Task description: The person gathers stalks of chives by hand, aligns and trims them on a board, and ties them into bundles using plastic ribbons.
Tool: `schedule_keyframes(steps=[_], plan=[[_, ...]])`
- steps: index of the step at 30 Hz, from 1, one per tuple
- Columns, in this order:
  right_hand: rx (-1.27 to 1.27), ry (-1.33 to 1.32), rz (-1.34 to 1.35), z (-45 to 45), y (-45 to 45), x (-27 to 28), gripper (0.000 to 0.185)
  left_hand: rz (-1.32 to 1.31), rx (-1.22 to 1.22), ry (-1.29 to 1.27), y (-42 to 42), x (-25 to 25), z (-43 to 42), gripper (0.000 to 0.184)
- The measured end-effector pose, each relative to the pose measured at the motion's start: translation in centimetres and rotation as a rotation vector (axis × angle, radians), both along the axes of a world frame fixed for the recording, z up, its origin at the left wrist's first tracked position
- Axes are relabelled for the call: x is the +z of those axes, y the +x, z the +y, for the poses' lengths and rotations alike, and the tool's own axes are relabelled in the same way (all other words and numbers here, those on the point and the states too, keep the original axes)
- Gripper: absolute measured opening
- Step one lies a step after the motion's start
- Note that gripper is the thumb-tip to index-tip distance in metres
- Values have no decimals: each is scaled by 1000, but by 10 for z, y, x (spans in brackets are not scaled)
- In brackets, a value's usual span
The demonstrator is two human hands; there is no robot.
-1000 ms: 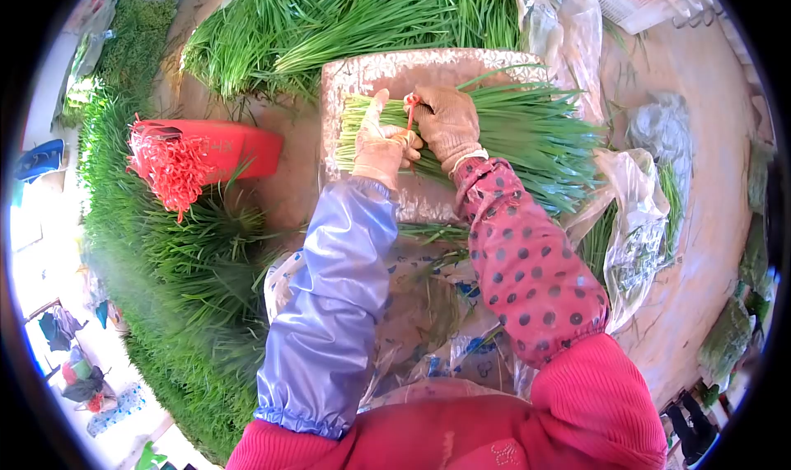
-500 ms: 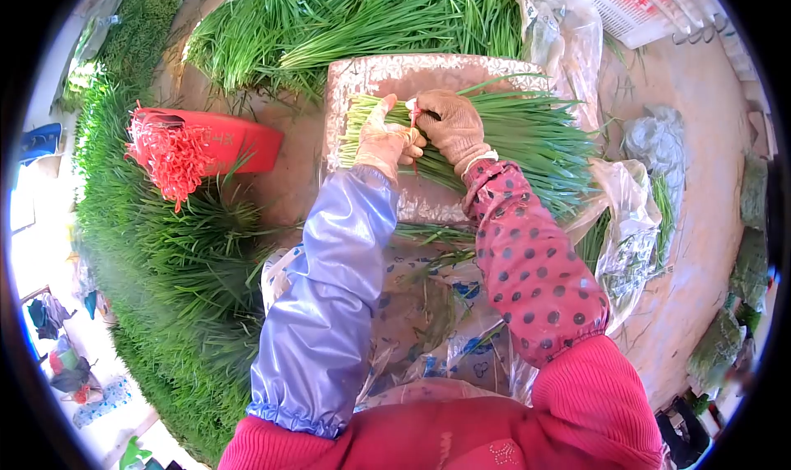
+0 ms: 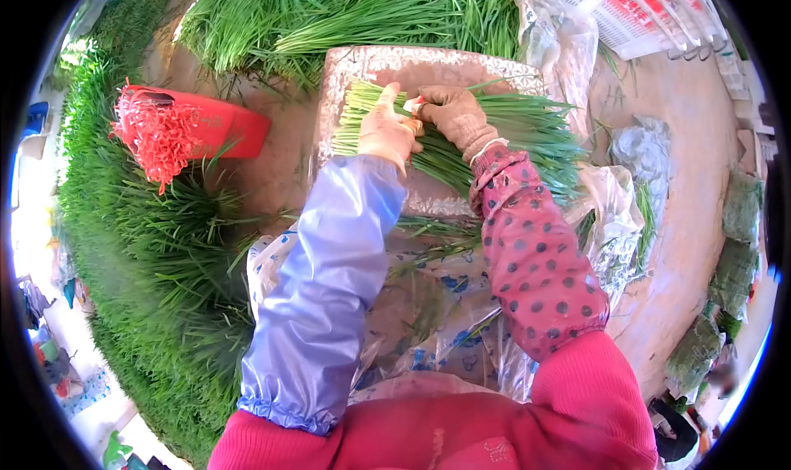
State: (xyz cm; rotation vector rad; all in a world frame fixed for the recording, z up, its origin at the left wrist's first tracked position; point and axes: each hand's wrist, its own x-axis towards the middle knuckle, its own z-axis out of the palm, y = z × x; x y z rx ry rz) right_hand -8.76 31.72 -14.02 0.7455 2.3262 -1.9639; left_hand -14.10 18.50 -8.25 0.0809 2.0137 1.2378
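A bunch of garlic chives (image 3: 527, 126) lies across a low worn board (image 3: 329, 70), its pale cut stems to the left and green leaves to the right. My left hand (image 3: 389, 134), in a pale work glove, rests on the stems with its fingers curled; what they pinch is hidden. Close beside it, my gloved right hand (image 3: 455, 117) bends over the bunch and pinches a red tie with a white part (image 3: 414, 105) between thumb and fingers. The tie's lower run is mostly covered by the hands.
A red container (image 3: 239, 132) with a heap of red ties (image 3: 165, 144) stands at the left. Chives are piled at the back (image 3: 395, 17) and along the left (image 3: 156, 264). Plastic bags (image 3: 614, 198) lie at the right, with a white crate (image 3: 610, 9) behind.
My right hand has drawn slightly away from the left, with the white part of the tie still at its fingertips. The whole view has shifted slightly.
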Motion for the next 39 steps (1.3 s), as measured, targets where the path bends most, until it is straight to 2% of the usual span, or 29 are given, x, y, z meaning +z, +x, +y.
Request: schedule_keyframes(steps=[1,2,4,6,7,8,9,11,13,14,15,17,18,19,21,22,23,24,25,26,27,29,31,32,33,35,36,38,39], plan=[[-53,17,-23,1,1,-2,26,-6,-7,3,0,-5,-1,74],[-62,1,-29,2,-1,-3,23,485,-106,30,1,-7,-4,75],[-102,12,-44,1,1,-3,23,923,-281,180,-1,-8,-9,84],[-160,27,-82,-3,2,22,22,872,-275,277,-10,-32,-8,85],[-195,249,-90,-10,4,41,17,818,-280,375,-15,-47,-7,87],[-196,475,184,-14,2,38,15,644,-442,251,-24,-47,-16,89],[-190,705,451,-17,1,33,13,508,-448,349,-29,-51,-18,84],[-250,830,666,-25,-1,49,9,152,-481,467,-39,-36,-23,73],[-269,824,658,-33,0,60,7,378,-379,403,-41,-60,-35,64],[-259,869,682,-36,3,72,4,174,-341,455,-35,-32,-34,59],[-267,877,670,-36,2,77,4,86,-302,545,-31,-16,-33,44],[-359,730,402,-38,1,81,8,412,-477,336,-40,-8,-37,26],[-435,551,330,-33,-1,81,10,661,-452,295,-27,1,-34,19],[-445,558,323,-33,-4,77,10,656,-462,304,-20,-3,-34,19],[-518,528,390,-33,-7,73,8,926,-449,-40,-10,-11,-30,19],[-361,607,251,-31,-3,71,13,1030,-444,-161,-4,-15,-28,21],[-362,610,250,-32,-1,68,13,1030,-444,-157,-4,-31,-32,21],[-138,701,214,-34,2,63,18,1085,-370,-92,-5,-60,-39,21],[92,785,174,-37,5,61,25,1226,-398,-150,-4,-71,-39,21],[217,712,276,-35,22,68,52,1370,-413,-213,-3,-81,-40,20],[232,706,272,-27,36,68,52,1358,-405,-223,1,-77,-39,20],[539,1095,108,-10,56,68,83,1176,-329,30,8,-58,-40,17],[706,1148,-149,20,74,71,104,1109,-348,1,12,-53,-38,13],[665,1141,-204,39,88,66,108,1152,-371,24,14,-49,-40,15],[642,1114,-402,43,88,88,109,1119,-334,8,17,-57,-41,16],[429,1067,-392,69,113,62,104,1064,-224,116,24,-63,-43,17],[399,1032,-449,63,114,65,98,789,-87,327,24,-81,-43,20],[377,1019,-483,57,115,75,91,533,66,545,21,-122,-37,22],[342,990,-543,54,115,80,82,384,116,765,20,-139,-37,26]])
